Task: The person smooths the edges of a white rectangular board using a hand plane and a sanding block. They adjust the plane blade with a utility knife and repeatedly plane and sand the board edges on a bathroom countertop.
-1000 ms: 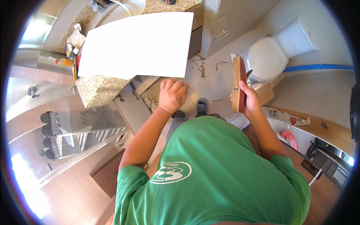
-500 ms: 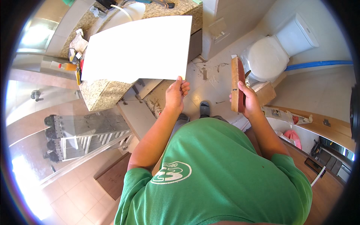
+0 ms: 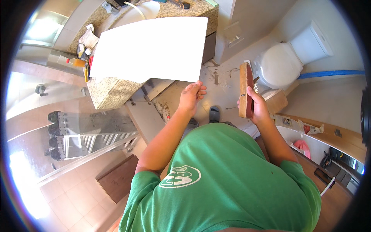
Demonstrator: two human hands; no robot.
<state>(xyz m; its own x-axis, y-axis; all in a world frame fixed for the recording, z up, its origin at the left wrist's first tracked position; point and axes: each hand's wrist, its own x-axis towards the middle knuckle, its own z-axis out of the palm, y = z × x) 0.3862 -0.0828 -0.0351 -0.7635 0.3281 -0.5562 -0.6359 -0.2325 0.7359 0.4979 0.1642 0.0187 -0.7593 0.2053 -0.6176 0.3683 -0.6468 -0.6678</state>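
At upper left, the white panel [image 3: 150,50] lies over the speckled counter [image 3: 110,94]. By its lower right corner my left hand [image 3: 190,96] is half curled; whether it pinches, I cannot tell. Right of centre, my right hand [image 3: 258,106] wraps the wooden block [image 3: 243,92]; a light, even grip should steady it.

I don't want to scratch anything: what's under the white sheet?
Counter shows past the near left and far edges of the sheet, with part of a sink beyond. Whatever the sheet covers can't be seen.
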